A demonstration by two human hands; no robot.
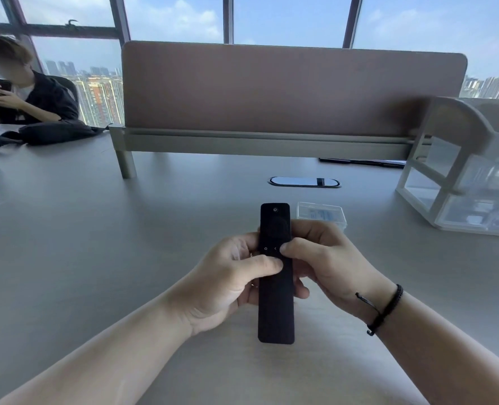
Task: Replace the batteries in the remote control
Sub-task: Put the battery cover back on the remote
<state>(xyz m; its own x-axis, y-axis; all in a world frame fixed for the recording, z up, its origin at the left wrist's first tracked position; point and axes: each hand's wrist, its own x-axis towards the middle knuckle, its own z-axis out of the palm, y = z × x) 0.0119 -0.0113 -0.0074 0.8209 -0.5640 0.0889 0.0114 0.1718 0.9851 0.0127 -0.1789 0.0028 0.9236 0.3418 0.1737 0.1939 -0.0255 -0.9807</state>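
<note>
A slim black remote control (276,305) is held lengthwise above the table, button side up, power button at its far end. My left hand (230,285) grips it from the left, thumb lying across its front near the middle. My right hand (327,258) grips it from the right, thumb pressing on the front by the small buttons, fingers curled underneath. Its back is hidden. Just beyond the remote, on the table, lies a small clear plastic case (321,214) with something blue and white inside.
A clear drawer organiser (461,176) stands at the right. A desk divider panel (286,92) crosses the back, a cable port (303,181) in front of it. At far left sits a person (23,92) with a black bag (52,134) on the grey table (96,244).
</note>
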